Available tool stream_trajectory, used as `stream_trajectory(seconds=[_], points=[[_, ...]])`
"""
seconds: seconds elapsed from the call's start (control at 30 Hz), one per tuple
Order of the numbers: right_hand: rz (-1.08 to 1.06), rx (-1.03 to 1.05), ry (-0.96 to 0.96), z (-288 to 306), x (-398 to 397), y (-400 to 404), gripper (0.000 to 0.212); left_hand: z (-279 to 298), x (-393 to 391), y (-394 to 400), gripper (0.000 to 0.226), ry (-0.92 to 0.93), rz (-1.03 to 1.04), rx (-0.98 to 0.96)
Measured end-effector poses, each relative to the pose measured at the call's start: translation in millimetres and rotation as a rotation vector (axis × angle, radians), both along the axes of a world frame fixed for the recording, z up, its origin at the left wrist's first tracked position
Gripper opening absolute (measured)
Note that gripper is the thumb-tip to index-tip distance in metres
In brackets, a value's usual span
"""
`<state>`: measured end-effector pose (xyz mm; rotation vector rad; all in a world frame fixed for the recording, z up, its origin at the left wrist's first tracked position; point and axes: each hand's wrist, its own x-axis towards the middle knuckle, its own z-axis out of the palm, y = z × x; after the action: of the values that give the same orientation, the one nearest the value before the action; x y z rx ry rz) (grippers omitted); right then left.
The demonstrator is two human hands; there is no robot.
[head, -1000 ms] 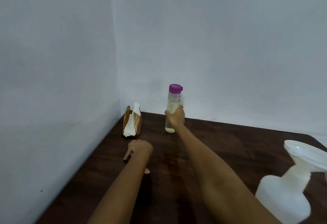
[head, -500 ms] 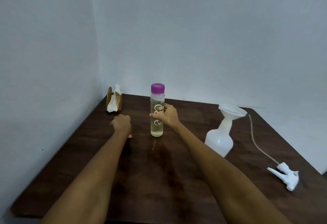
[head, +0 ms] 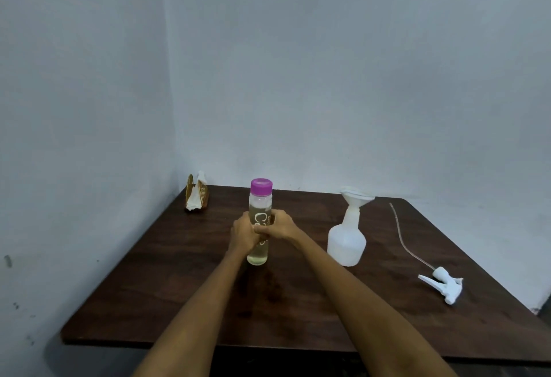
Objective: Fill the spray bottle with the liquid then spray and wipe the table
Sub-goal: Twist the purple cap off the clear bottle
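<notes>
A clear bottle [head: 259, 197] with a purple cap and pale yellow liquid stands upright in the middle of the dark wooden table [head: 298, 302]. My left hand [head: 244, 235] and my right hand [head: 280, 224] both wrap around its middle. To the right stands the white spray bottle [head: 346, 242] with a white funnel [head: 356, 199] set in its neck. The white spray head [head: 444, 284] lies on its side near the right edge, its thin tube [head: 401, 233] trailing toward the back.
A gold wire holder with white napkins [head: 196, 194] stands in the back left corner. Walls close the table on the left and at the back. The table's front edge is near me.
My left hand has moved from the tabletop onto the bottle, joining my right hand. The bottle has come nearer to me, and the view has pulled back and to the right.
</notes>
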<state>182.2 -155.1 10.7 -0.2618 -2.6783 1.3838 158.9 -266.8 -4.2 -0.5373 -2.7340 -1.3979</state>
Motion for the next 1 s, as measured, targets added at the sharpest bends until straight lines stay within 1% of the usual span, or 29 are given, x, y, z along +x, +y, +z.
stream_trajectory(seconds=[0.13, 0.17, 0.2, 0.23, 0.33, 0.37, 0.47, 0.57, 0.63, 0.7, 0.87, 0.93, 1.0], points=[[0.046, -0.010, -0.082, 27, -1, 6, 0.091, -3, -6, -1, 0.062, -0.086, -0.010, 0.042], [0.038, 0.003, -0.071, 37, 1, 6, 0.097, -5, -9, -1, 0.065, -0.091, -0.008, 0.050], [0.022, 0.035, -0.027, 46, 1, 7, 0.098, -6, -10, 0, 0.066, -0.084, -0.002, 0.051], [-0.003, 0.075, 0.033, 55, 1, 8, 0.095, -7, -13, 1, 0.065, -0.068, 0.004, 0.047], [-0.042, 0.203, 0.199, 81, -1, 8, 0.075, -5, -17, 8, 0.062, -0.042, 0.021, 0.016], [-0.034, 0.263, 0.207, 88, -4, 6, 0.069, -5, -19, 10, 0.061, -0.038, 0.027, 0.010], [-0.024, 0.520, 0.133, 102, -14, -3, 0.054, -7, -27, 14, 0.057, -0.013, 0.039, -0.024], [-0.061, 0.735, 0.088, 104, -23, -17, 0.054, -13, -29, 16, 0.056, -0.003, 0.060, 0.010], [-0.082, 0.862, 0.101, 101, -30, -26, 0.052, -14, -28, 15, 0.054, 0.000, 0.065, 0.008], [-0.092, 0.908, 0.107, 102, -34, -30, 0.044, -11, -30, 15, 0.049, 0.000, 0.060, -0.020], [-0.026, 0.890, 0.012, 116, -38, -27, 0.036, -9, -31, 15, 0.043, -0.013, 0.036, -0.004], [-0.005, 0.913, -0.021, 120, -37, -28, 0.049, -8, -26, 15, 0.047, -0.023, 0.047, 0.038], [0.014, 0.908, -0.035, 121, -37, -27, 0.052, -8, -24, 16, 0.051, -0.042, 0.057, 0.062]])
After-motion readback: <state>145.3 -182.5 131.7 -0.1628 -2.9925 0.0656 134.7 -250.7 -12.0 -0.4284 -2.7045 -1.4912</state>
